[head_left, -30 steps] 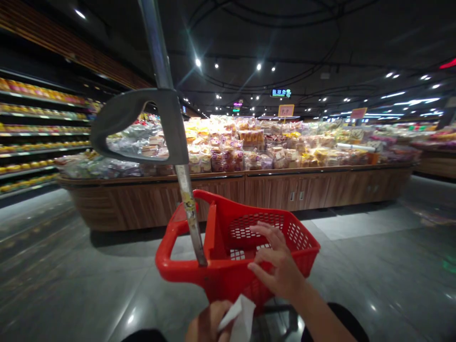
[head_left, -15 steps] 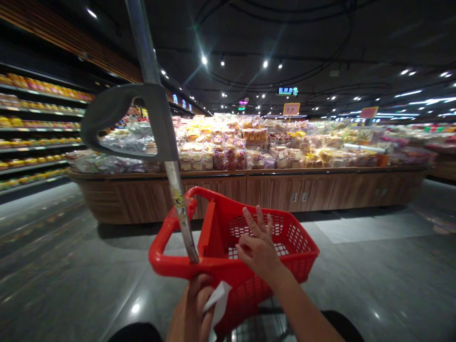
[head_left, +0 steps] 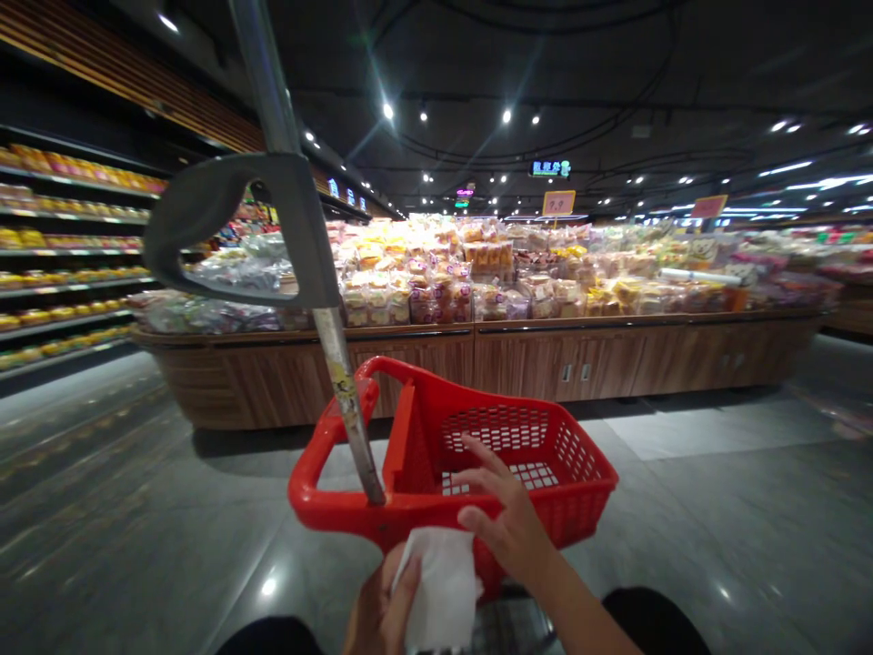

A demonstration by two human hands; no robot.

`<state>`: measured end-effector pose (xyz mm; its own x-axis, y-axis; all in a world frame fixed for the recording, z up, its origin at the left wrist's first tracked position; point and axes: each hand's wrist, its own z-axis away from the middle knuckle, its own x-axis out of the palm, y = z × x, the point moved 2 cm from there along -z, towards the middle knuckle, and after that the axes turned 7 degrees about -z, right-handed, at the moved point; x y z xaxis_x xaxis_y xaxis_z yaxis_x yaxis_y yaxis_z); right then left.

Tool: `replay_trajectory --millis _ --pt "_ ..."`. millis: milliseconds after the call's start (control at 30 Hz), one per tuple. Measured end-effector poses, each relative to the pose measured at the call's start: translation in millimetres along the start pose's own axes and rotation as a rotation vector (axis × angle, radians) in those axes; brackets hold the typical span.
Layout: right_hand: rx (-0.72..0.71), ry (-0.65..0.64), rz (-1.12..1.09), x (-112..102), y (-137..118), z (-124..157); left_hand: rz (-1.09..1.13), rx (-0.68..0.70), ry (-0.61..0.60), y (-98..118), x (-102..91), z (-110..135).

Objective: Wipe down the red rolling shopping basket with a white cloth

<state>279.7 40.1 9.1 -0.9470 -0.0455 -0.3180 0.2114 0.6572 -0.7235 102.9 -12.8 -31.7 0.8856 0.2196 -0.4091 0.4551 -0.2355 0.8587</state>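
Note:
My left hand (head_left: 386, 596) pinches a white tissue (head_left: 442, 587), which hangs in front of the near side of a red shopping cart (head_left: 334, 509). Apart from the tissue and to its right, my right hand (head_left: 508, 518) holds nothing, its fingers spread over the cart's near rim. The cart has a perforated basket and a looped red handle. A metal pole (head_left: 341, 382) rises at its handle end, carrying a grey loop-shaped grip (head_left: 310, 236).
A long wooden display counter (head_left: 532, 359) heaped with packaged goods (head_left: 436, 282) stands beyond the cart. Stocked shelves (head_left: 68, 250) line the left wall. Grey tiled floor (head_left: 682, 528) surrounds the cart. Price signs (head_left: 559, 203) stand above the goods.
My left hand has lifted the tissue beside the cart, and it now faces me more broadly. My right hand has lowered, and its thumb and index finger have parted from a ring shape.

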Motion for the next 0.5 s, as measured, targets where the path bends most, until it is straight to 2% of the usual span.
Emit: replay_trajectory --millis 67,133,200,267,367,500 --pt "0.086 -0.021 -0.184 7.0 0.0 21.7 0.065 -0.116 -0.085 -5.1 3.6 2.9" --pt "0.255 -0.001 -0.241 14.1 2.7 42.3 0.131 -0.171 -0.156 -5.6 7.7 5.3" --pt "0.416 0.008 -0.243 19.3 5.5 58.4 0.187 -0.177 -0.221 -2.6 12.4 7.0" --pt "0.503 -0.023 -0.257 21.4 6.6 68.2 0.21 -0.158 -0.253 -0.4 17.1 8.6" --pt "0.508 -0.043 -0.239 18.0 5.5 74.2 0.152 -0.106 -0.249 -6.1 23.2 12.7" --pt "0.297 0.039 -0.138 6.6 -2.7 75.7 0.07 -0.004 -0.299 -24.4 30.5 21.9"
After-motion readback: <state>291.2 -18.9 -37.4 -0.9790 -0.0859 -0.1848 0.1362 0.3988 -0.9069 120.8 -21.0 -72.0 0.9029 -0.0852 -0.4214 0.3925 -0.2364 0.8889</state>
